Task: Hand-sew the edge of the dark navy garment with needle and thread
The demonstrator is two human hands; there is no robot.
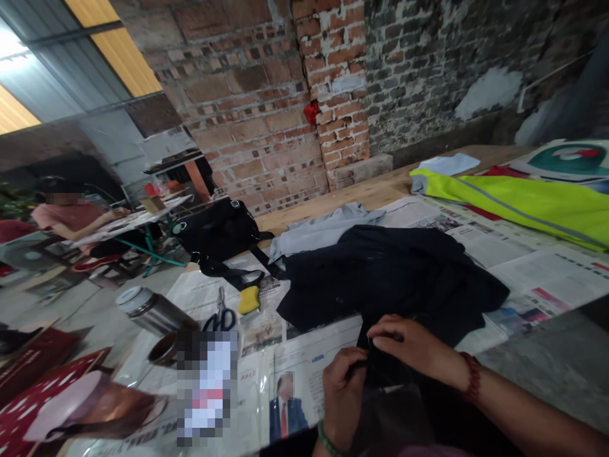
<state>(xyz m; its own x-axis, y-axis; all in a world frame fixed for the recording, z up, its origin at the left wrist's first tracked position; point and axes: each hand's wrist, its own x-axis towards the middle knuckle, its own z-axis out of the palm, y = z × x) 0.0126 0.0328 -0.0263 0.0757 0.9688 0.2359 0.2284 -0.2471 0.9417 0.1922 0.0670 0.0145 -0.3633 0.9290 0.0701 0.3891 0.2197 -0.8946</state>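
A dark navy garment lies bunched on the newspaper-covered table, its near part hanging toward my lap. My left hand is closed on the edge of this cloth, thumb and fingers pressed together. Just to the right, my right hand is curled over the same dark cloth, thumb and forefinger pinched close to the left fingertips. Whatever sits in that pinch is too small to make out. Behind the garment lies a light grey cloth.
Scissors, a yellow-handled tool, a steel flask and a brown cup stand or lie leftward. A black bag sits beyond. Rightward are a neon-yellow garment and an iron. Another person sits far left.
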